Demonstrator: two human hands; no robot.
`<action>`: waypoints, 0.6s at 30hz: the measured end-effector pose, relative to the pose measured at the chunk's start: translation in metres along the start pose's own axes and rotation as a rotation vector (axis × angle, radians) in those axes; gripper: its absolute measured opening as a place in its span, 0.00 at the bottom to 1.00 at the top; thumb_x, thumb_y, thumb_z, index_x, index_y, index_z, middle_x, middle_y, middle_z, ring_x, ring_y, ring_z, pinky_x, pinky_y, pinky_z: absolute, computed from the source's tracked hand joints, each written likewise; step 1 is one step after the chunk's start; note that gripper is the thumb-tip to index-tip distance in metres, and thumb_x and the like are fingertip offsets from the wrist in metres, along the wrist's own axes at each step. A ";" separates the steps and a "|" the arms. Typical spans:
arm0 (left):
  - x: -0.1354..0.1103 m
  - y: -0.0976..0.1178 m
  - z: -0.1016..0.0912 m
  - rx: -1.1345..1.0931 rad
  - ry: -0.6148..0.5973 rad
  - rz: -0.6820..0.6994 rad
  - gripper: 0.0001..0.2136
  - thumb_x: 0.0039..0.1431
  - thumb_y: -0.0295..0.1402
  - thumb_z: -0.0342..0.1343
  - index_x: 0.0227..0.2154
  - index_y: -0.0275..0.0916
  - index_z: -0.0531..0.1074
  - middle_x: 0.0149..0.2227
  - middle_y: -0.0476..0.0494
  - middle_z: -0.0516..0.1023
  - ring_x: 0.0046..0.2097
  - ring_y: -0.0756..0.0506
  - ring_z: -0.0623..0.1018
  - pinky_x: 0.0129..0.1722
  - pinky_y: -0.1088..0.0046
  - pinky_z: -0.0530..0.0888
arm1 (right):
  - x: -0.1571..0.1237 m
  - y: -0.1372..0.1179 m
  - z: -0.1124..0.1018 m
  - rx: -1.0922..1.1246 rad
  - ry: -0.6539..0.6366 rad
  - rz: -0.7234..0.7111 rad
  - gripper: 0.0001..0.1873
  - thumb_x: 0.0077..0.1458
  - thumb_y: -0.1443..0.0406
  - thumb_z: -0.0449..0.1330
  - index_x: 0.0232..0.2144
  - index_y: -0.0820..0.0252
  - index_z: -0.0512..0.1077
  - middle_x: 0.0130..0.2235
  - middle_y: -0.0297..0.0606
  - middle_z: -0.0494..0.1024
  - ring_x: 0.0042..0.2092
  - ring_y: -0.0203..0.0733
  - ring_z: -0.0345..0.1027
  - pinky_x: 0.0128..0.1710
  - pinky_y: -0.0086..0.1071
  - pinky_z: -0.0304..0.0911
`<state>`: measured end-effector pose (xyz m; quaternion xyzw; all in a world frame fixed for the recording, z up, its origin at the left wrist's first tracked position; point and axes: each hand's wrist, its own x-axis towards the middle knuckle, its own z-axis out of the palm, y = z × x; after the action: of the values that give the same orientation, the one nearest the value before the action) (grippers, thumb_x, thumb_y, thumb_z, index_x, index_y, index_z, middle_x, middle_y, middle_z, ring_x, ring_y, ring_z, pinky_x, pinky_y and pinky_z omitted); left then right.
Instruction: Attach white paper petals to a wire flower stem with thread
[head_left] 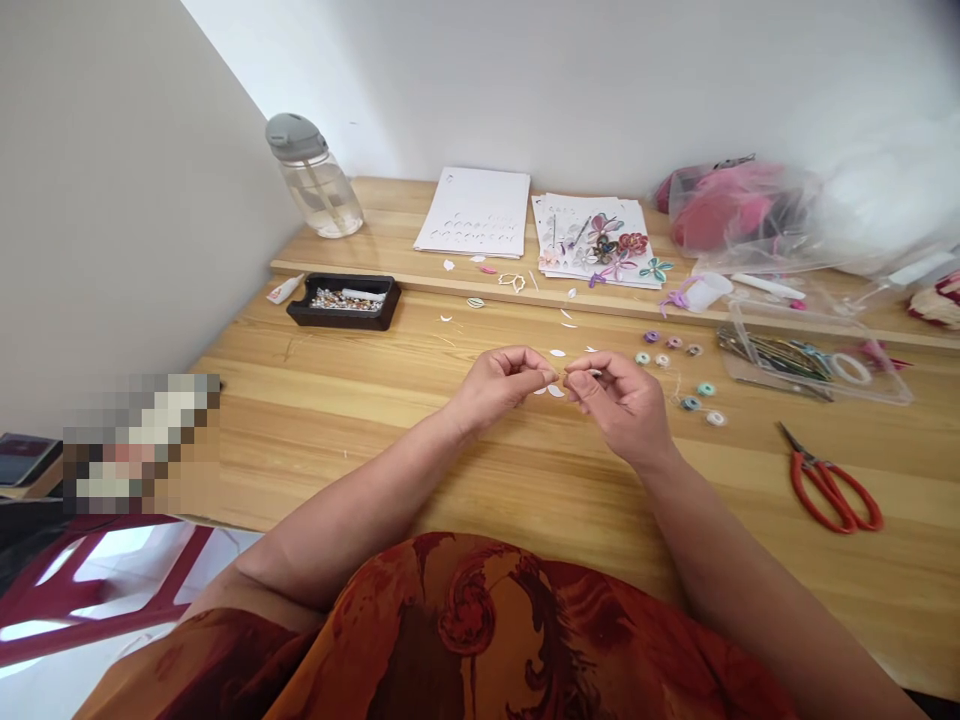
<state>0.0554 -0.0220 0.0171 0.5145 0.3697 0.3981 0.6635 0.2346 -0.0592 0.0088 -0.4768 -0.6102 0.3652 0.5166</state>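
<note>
My left hand (501,384) and my right hand (619,395) meet over the middle of the wooden table (375,440). Both are closed in a pinch, fingertips almost touching, on something tiny I cannot make out. Small white petal-shaped pieces (556,391) lie on the wood just under and behind the fingers. Several small coloured thread spools (696,392) sit to the right of my right hand.
Red-handled scissors (831,484) lie at the right. A black tray of beads (345,300), a glue tube (285,289) and a water bottle (315,178) stand back left. White sheets (475,212), a sheet with finished flowers (600,243), plastic bags (739,205) and a clear tray (814,362) line the back.
</note>
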 end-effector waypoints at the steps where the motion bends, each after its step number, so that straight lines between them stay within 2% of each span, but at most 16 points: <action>1: 0.000 0.000 -0.001 0.075 0.014 0.054 0.11 0.49 0.38 0.65 0.27 0.35 0.74 0.23 0.51 0.70 0.24 0.55 0.62 0.25 0.76 0.59 | 0.001 0.000 0.000 0.083 -0.021 0.092 0.12 0.59 0.55 0.63 0.35 0.57 0.74 0.28 0.35 0.75 0.29 0.37 0.67 0.24 0.30 0.60; 3: 0.000 0.000 -0.001 0.194 0.032 0.143 0.11 0.51 0.38 0.63 0.28 0.35 0.74 0.24 0.51 0.70 0.25 0.54 0.64 0.26 0.76 0.61 | 0.002 0.000 -0.001 0.198 -0.047 0.231 0.16 0.57 0.51 0.64 0.31 0.58 0.74 0.28 0.36 0.75 0.27 0.36 0.66 0.20 0.28 0.55; 6: -0.001 -0.001 -0.001 0.285 0.034 0.220 0.10 0.53 0.38 0.62 0.28 0.35 0.74 0.24 0.51 0.70 0.25 0.55 0.64 0.25 0.77 0.61 | 0.003 -0.003 -0.001 0.232 -0.033 0.295 0.18 0.54 0.51 0.66 0.27 0.59 0.73 0.26 0.35 0.74 0.24 0.34 0.64 0.18 0.27 0.51; 12: -0.001 0.001 0.001 0.315 0.035 0.210 0.10 0.52 0.38 0.62 0.28 0.35 0.74 0.23 0.51 0.71 0.24 0.55 0.63 0.24 0.77 0.60 | 0.003 -0.006 0.000 0.158 -0.001 0.178 0.16 0.54 0.52 0.67 0.26 0.58 0.73 0.24 0.34 0.73 0.24 0.34 0.62 0.20 0.28 0.55; 18: -0.002 0.001 0.002 0.261 0.085 0.169 0.11 0.50 0.38 0.63 0.24 0.35 0.73 0.21 0.51 0.69 0.23 0.54 0.64 0.24 0.76 0.61 | 0.000 -0.003 0.003 0.089 -0.001 0.094 0.14 0.56 0.54 0.66 0.27 0.58 0.73 0.25 0.34 0.73 0.25 0.34 0.63 0.22 0.29 0.57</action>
<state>0.0568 -0.0244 0.0183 0.6081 0.4015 0.4225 0.5390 0.2315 -0.0597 0.0111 -0.4813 -0.5704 0.4161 0.5195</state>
